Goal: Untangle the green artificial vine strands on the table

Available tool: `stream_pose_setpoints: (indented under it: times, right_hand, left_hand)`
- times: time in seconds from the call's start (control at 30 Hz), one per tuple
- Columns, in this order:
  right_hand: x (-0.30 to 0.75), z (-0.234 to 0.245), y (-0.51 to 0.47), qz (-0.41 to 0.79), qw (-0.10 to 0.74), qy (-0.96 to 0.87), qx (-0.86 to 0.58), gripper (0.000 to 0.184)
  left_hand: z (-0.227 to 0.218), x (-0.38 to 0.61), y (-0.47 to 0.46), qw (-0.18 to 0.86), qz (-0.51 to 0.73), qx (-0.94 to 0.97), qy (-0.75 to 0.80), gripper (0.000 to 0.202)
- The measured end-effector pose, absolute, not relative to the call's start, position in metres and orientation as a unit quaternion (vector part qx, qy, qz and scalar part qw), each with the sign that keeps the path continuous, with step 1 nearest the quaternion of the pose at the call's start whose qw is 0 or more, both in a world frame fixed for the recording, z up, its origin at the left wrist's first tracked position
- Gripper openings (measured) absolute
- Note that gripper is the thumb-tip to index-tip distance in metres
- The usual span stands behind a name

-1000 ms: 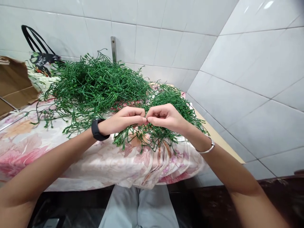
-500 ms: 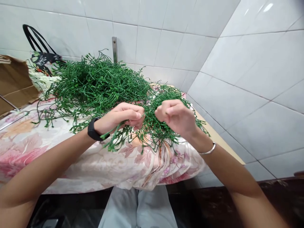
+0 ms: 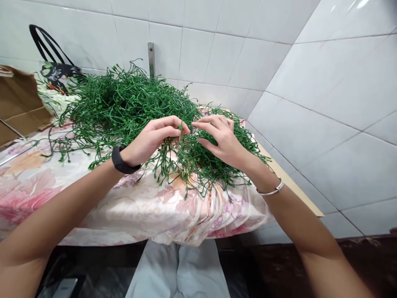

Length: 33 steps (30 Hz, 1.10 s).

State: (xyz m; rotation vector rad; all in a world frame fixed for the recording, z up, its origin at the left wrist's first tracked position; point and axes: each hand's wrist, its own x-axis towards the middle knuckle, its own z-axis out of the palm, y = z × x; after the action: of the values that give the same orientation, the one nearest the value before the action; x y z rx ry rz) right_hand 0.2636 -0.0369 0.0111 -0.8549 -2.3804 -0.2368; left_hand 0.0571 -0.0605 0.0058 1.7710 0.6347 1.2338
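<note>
A big heap of thin green artificial sprigs (image 3: 124, 103) lies on a table covered with a pink floral cloth (image 3: 139, 211). A smaller bunch of the same sprigs (image 3: 201, 161) sits at the near right, under my hands. My left hand (image 3: 155, 138), with a black band on the wrist, has its fingers curled round some green sprigs at the bunch's left edge. My right hand (image 3: 218, 138), a silver bangle on its wrist, rests on top of the bunch with fingers stretched forward, fingertips close to the left hand's.
White tiled walls close in behind and on the right. A brown cardboard box (image 3: 18, 103) and a dark floral bag with black handles (image 3: 52, 70) stand at the far left. A metal bracket (image 3: 151, 58) is fixed to the back wall. The bare table edge (image 3: 291, 186) shows at right.
My hands moved forward and lower onto the small bunch. The right hand went from a closed fist to stretched fingers on the sprigs; the left keeps its hold on sprigs.
</note>
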Motion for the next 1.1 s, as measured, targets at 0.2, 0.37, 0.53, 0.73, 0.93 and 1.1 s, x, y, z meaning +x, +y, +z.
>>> stream_pose_setpoints:
  times: [0.2,0.37,0.53,0.73,0.93,1.1]
  right_hand:
    - [0.259,0.015,-0.043,0.135,0.356,-0.885,-0.268,0.022]
    - [0.253,0.006,-0.045,0.16,0.345,-0.894,-0.236,0.016]
    - [0.252,0.006,-0.047,0.17,0.346,-0.893,-0.231,0.012]
    - [0.255,0.009,-0.049,0.245,0.329,-0.877,-0.251,0.013]
    - [0.255,0.007,-0.048,0.303,0.311,-0.862,-0.262,0.017]
    - [0.255,0.005,-0.046,0.268,0.327,-0.863,-0.277,0.018]
  left_hand:
    - [0.0,0.061,-0.062,0.309,0.454,0.786,0.285,0.025]
    - [-0.003,0.064,-0.064,0.258,0.428,0.818,0.285,0.026]
    - [-0.002,0.062,-0.062,0.189,0.424,0.832,0.304,0.016]
    - [0.001,0.064,-0.067,0.135,0.407,0.836,0.341,0.007]
    - [0.0,0.063,-0.065,0.229,0.381,0.826,0.346,0.006]
    - [-0.003,0.063,-0.061,0.351,0.359,0.797,0.334,0.008]
